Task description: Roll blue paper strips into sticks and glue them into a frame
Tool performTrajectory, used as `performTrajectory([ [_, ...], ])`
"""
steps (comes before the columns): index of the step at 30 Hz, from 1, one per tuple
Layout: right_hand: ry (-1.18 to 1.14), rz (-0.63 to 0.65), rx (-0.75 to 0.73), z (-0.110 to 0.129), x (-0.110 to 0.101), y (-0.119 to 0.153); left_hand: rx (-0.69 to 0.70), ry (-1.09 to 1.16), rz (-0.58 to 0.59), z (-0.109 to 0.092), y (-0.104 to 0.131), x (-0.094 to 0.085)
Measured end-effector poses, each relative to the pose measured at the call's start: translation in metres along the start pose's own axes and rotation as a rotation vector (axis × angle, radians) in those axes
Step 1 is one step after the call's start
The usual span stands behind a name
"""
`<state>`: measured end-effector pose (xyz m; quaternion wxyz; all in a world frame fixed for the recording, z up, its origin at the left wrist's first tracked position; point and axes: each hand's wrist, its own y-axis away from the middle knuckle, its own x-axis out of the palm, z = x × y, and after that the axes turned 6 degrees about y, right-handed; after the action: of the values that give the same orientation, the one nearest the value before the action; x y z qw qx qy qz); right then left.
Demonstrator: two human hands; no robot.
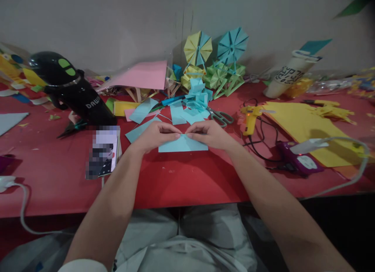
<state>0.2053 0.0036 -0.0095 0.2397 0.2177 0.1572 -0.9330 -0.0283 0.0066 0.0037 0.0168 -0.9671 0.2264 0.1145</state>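
Note:
A light blue paper strip [183,144] lies lengthwise across the red tabletop in front of me. My left hand [159,134] pinches its top edge near the middle, thumb and fingers together. Right beside it, my right hand [206,133] holds the same edge in a matching pinch, the thumb tips almost meeting. Behind the hands are loose blue paper pieces [177,114] and a heap of small blue cut pieces [199,98]. Scissors [222,118] rest just beyond my right hand.
A phone [107,153] and a black bottle [79,92] stand left. On the right are a yellow glue gun [250,119], a purple power block [301,160] with cables, and yellow sheets [304,127]. Folded paper wheels [233,47] stand at the back.

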Motion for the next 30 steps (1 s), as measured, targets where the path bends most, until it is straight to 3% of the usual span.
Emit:
performTrajectory([
  [12,-0.041,-0.066,0.006,0.000,0.007,-0.001,-0.006,0.038,-0.059,0.001,0.000,0.002],
  [22,-0.053,-0.013,0.035,-0.001,0.009,-0.001,0.029,-0.063,-0.040,-0.001,0.001,0.006],
  [30,-0.026,-0.112,0.016,0.005,0.012,0.000,-0.078,0.119,-0.147,0.007,-0.005,0.010],
])
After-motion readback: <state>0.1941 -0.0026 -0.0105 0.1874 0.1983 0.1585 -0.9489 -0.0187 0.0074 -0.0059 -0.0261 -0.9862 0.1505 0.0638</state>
